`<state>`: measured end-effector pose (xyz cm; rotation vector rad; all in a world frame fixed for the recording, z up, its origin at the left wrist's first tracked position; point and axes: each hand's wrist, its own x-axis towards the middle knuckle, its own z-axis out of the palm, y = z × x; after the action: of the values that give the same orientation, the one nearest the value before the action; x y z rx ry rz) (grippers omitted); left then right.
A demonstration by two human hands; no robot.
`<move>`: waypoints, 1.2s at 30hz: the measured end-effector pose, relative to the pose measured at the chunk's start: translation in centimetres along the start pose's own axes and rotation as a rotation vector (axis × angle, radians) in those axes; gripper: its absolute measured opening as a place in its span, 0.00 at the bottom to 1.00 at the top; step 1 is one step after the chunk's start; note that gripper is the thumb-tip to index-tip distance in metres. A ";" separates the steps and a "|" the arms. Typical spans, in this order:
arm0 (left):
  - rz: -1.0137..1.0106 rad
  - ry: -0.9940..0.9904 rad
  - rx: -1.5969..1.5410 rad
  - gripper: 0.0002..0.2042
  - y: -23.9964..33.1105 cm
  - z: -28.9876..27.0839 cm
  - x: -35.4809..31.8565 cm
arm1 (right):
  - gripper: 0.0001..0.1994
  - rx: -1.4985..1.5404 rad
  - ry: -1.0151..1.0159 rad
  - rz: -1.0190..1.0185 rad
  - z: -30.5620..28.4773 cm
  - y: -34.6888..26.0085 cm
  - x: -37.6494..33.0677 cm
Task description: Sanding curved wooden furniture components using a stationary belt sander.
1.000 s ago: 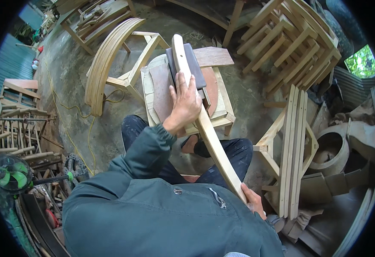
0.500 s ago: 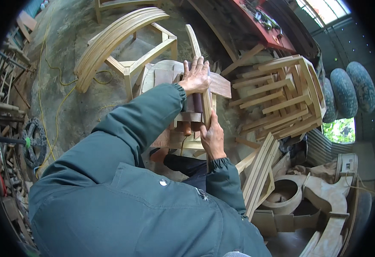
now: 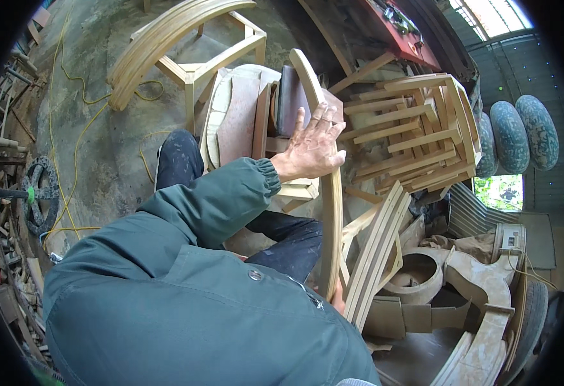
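Note:
A long, curved strip of pale wood (image 3: 331,225) runs from beside a bench machine down toward my body. My left hand (image 3: 309,147) lies over its middle, palm down, with the fingers spread. Low at the near end, my right hand (image 3: 338,298) grips the strip, mostly hidden behind it and my jacket. At the strip's far end is the machine's dark, flat belt-like surface (image 3: 289,96), set among wooden boards (image 3: 237,122). The strip's far part overlaps the edge of that dark surface; I cannot tell whether they touch.
Curved pieces lie on a wooden frame (image 3: 224,59) at the far left. Stacked wooden frames (image 3: 417,132) stand right, with more curved strips (image 3: 378,257) nearer me. A pale round-mouthed housing (image 3: 417,276) sits lower right. A yellow cord (image 3: 76,157) crosses the concrete floor.
The curved strip has come back toward my body, uncovering more of the dark surface. My right hand has moved down toward me with it; my left hand has moved nearer and its fingers have spread.

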<state>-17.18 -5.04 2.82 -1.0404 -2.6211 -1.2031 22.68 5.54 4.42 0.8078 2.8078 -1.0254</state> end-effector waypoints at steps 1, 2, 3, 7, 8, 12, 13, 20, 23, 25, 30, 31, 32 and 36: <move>-0.001 -0.008 -0.005 0.38 0.7 -0.3 -0.5 | 0.36 0.018 0.040 0.079 -0.3 -1.4 -2.2; -0.012 -0.036 -0.013 0.39 1.5 -0.7 -0.9 | 0.39 0.037 0.083 0.156 -0.5 -2.0 -3.9; -0.021 -0.064 -0.021 0.40 2.0 -1.1 -1.1 | 0.39 0.038 0.088 0.166 0.0 -0.7 -5.1; -0.063 -0.127 -0.010 0.41 1.0 -2.1 -0.3 | 0.44 0.099 0.144 -0.016 2.1 1.7 -5.1; -0.077 -0.081 0.048 0.40 0.2 -2.0 0.3 | 0.44 0.043 0.134 -0.050 2.3 1.1 -4.2; -0.075 -0.064 0.029 0.40 -4.8 -2.1 3.5 | 0.44 -0.066 0.118 -0.101 2.5 -4.0 1.3; -0.075 -0.038 0.012 0.39 -6.0 -2.1 4.5 | 0.44 -0.071 0.108 -0.111 2.6 -4.7 2.9; -0.159 -0.238 0.120 0.38 -14.9 -3.7 13.3 | 0.41 -0.102 0.048 -0.235 4.5 -11.8 14.3; -0.210 -0.258 0.137 0.38 -18.9 -3.9 17.3 | 0.41 -0.064 0.047 -0.258 6.0 -13.3 19.5; -0.216 -0.277 0.132 0.39 -20.4 -4.3 19.7 | 0.41 -0.094 0.034 -0.175 6.5 -15.1 22.2; -0.269 -0.267 0.129 0.37 -26.0 -3.8 24.8 | 0.39 -0.427 -0.005 -0.076 6.2 -20.0 28.0; -0.281 -0.251 0.119 0.37 -27.1 -3.6 25.5 | 0.39 -0.436 -0.006 -0.070 6.1 -20.4 29.1; -0.304 -0.251 0.105 0.37 -28.4 -3.4 26.3 | 0.37 -0.522 0.048 -0.131 6.1 -20.7 30.2; -0.332 -0.252 0.099 0.36 -32.9 -1.9 29.0 | 0.34 -0.597 0.207 -0.375 6.6 -21.2 33.7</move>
<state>-59.88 -5.61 -7.53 -0.8091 -3.1105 -1.0372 -17.60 3.29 4.58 0.3390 3.2338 -0.0722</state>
